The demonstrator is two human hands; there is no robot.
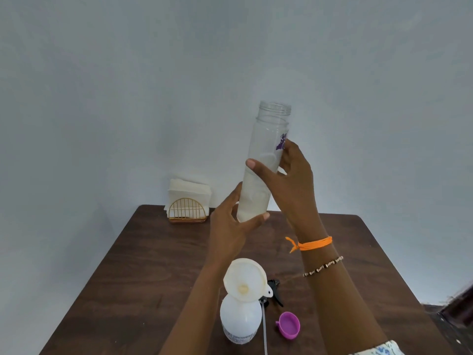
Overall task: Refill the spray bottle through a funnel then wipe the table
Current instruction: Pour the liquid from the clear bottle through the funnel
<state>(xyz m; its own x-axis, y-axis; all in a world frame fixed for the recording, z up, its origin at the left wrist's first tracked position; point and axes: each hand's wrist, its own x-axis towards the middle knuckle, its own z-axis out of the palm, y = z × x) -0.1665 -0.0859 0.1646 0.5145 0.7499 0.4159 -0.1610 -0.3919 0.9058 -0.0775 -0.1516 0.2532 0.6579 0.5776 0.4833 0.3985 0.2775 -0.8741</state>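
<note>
So the setup was a dark brown wooden table pushed up against a plain pale grey-blue wall. At the far left corner of the table sat a gold wire napkin holder stuffed with white napkins. Near the front edge stood the white spray bottle, upright, with a white funnel sitting in its neck, tilted a bit. Just to its right lay the black trigger sprayer head with its clear dip tube running toward the front edge, and a purple cap lying open side up.

I had the clear refill bottle lifted up above the far half of the table, mouth open, leaning slightly right, with milky white liquid filling roughly the lower half. My left hand was cupped around its bottom, and my right hand gripped it around the middle, thumb across the front. Orange string bracelet and beaded bracelet were on my right wrist.
</note>
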